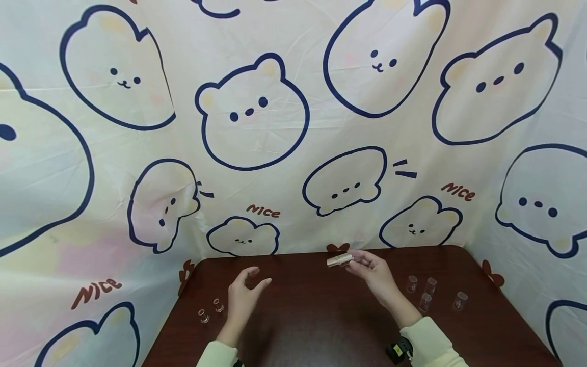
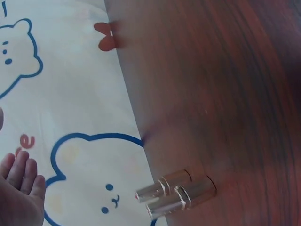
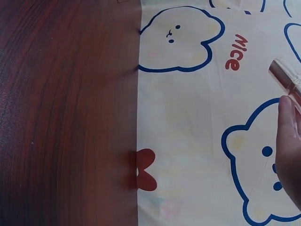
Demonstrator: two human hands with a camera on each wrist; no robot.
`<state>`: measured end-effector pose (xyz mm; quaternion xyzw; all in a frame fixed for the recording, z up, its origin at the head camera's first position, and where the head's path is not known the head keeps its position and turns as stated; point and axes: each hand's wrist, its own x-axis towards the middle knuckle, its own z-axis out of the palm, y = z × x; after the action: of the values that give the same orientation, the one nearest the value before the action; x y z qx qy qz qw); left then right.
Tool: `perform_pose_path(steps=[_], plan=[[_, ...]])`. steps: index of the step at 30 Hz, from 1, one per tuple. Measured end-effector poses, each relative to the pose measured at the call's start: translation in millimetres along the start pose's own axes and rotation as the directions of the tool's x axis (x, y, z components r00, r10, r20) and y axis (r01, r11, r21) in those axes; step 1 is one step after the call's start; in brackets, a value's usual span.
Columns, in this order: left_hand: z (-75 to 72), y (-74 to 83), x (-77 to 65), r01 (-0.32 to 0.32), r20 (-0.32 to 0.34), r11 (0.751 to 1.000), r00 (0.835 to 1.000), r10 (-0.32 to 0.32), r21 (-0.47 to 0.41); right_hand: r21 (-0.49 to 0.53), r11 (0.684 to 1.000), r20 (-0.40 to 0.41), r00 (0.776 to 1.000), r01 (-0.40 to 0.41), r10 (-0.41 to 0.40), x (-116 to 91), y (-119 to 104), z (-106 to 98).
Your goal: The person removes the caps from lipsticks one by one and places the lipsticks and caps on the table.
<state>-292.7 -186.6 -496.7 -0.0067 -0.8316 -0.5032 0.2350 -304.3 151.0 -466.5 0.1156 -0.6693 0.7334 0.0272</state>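
My right hand (image 1: 373,275) pinches a shiny gold lipstick tube (image 1: 339,260) between thumb and fingers, raised over the back of the table. In the right wrist view the lipstick's metallic end (image 3: 282,74) sticks out past the fingers; the rest is cut off by the frame edge. Thumb and fingers spread apart, my left hand (image 1: 243,295) hovers at the left with nothing in it. Beside it stand two gold lipstick tubes (image 1: 204,316) without caps. Closer up in the left wrist view, these lipstick tubes (image 2: 181,197) show narrower tops, and one has a reddish tip.
Several clear caps (image 1: 425,302) stand on the right part of the dark brown wooden table (image 1: 316,326). A pale cloth (image 1: 257,188) with cartoon bear faces hangs behind the table and along both sides.
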Motion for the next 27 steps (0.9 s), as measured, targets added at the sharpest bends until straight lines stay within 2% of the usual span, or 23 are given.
perform_pose_path(steps=[9,16,18,25,27], plan=[[10.6,13.7,0.8,-0.011,0.027,0.997,1.0,0.014,-0.081,0.11,0.994,0.013,1.0,0.001,-0.002,0.5,-0.7,2.3],[17.4,29.0,1.0,-0.015,0.079,0.98,0.996,0.031,-0.198,0.218,0.976,0.007,1.0,-0.022,0.021,-1.0,-5.3,8.3],[19.6,33.8,0.9,-0.011,0.098,0.972,0.995,0.035,-0.234,0.237,0.971,-0.004,0.999,-0.033,0.035,-1.2,-6.3,10.5],[13.5,78.9,-5.1,0.026,0.201,0.92,0.978,0.058,-0.391,0.281,0.959,-0.023,0.998,-0.042,0.051,-2.0,-5.1,17.4],[15.7,81.2,-4.5,0.039,0.226,0.905,0.972,0.064,-0.424,0.292,0.956,-0.021,0.999,-0.031,0.039,-2.2,-4.8,18.5]])
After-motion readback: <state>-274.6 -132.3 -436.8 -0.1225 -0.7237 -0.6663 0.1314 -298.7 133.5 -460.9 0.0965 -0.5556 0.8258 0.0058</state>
